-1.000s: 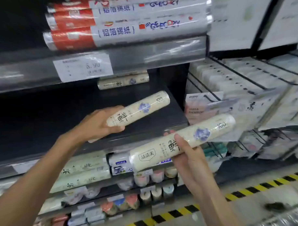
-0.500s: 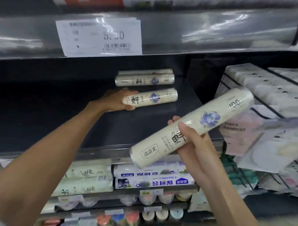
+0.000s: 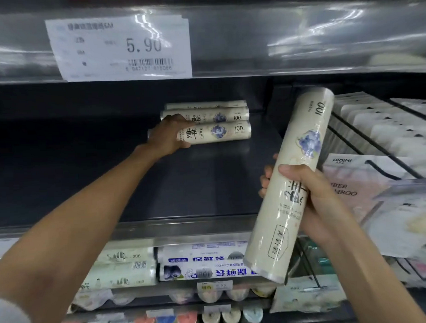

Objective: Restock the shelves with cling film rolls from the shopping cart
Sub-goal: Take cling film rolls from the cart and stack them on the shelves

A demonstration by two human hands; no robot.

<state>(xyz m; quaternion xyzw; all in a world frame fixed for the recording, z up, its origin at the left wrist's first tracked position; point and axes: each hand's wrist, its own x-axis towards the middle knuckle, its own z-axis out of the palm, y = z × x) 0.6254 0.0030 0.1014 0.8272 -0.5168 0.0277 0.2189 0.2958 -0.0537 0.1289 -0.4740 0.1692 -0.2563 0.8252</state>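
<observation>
Head view: my hands at a dark metal shelf [image 3: 203, 186].
Left hand [image 3: 169, 137] fingers wrap a lying cream plastic-wrapped cling film roll [image 3: 220, 133]; right hand [image 3: 314, 201] fingers wrap a tilted second roll [image 3: 300, 146].

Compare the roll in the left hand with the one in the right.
The left roll lies level deep on the shelf, against stocked rolls; the right roll is steeply tilted in the air, before the shelf. The left hand grips its roll near one end; the right hand grips its roll mid-length. Both have cream wrappers, a blue flower and "100".
</observation>
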